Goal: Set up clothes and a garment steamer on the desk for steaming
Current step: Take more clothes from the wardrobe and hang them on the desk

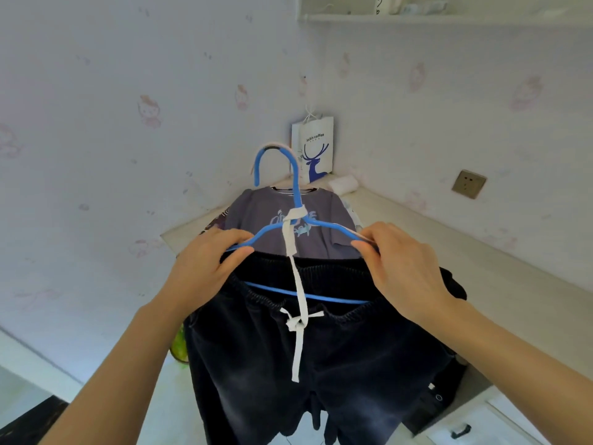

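Observation:
Dark blue-black trousers (288, 364) with a white drawstring hang from a blue hanger (293, 175), held up over the near end of the white desk (481, 252). My left hand (205, 264) pinches the hanger's left shoulder and the waistband there. My right hand (404, 261) pinches the hanger's right shoulder. A white strip is tied around the hanger's neck and hangs down the front. Behind it a grey T-shirt (256, 220) with a pale print lies flat on the desk. No garment steamer is in view.
A white paper bag (316, 146) with a blue deer stands in the desk's far corner beside a white roll (343, 183). A wall socket (469, 184) sits on the right wall, a shelf (449, 14) above. A drawer handle (460, 431) shows at lower right, something green (178, 343) at left.

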`<state>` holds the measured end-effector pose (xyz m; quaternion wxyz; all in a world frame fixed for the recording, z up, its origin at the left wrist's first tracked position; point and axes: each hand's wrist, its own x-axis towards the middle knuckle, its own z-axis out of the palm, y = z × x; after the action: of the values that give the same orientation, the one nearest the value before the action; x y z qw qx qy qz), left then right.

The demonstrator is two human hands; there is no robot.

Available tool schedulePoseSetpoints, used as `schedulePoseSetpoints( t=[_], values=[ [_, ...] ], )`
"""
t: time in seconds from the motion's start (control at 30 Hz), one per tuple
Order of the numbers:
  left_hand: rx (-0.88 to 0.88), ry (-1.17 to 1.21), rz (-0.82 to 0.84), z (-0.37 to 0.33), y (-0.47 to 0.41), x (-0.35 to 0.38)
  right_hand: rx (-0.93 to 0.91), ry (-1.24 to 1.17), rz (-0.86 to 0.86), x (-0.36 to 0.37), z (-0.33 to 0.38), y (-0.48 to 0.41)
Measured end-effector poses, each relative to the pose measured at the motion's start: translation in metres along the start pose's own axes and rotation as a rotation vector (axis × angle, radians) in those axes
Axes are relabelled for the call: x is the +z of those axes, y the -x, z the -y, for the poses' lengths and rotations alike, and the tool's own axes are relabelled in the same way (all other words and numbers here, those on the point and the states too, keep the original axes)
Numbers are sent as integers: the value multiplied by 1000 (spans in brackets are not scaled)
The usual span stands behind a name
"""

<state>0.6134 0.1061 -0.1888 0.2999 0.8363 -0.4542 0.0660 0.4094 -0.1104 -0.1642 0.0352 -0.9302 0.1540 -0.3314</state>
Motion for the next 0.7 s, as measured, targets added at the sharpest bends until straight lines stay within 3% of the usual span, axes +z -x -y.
schedulePoseSetpoints(
  t=[0.23,0.5,0.7],
  values=[
    [7,41,-246,1,-13,6,-19,-17,-43,6,-6,-17],
    [-15,-3,-294,26,-35,-9,40,19,13,31,-26,-7],
    [6,-69,-280,39,-61,-29,63,-9,-70,46,-18,-36]
  ],
)
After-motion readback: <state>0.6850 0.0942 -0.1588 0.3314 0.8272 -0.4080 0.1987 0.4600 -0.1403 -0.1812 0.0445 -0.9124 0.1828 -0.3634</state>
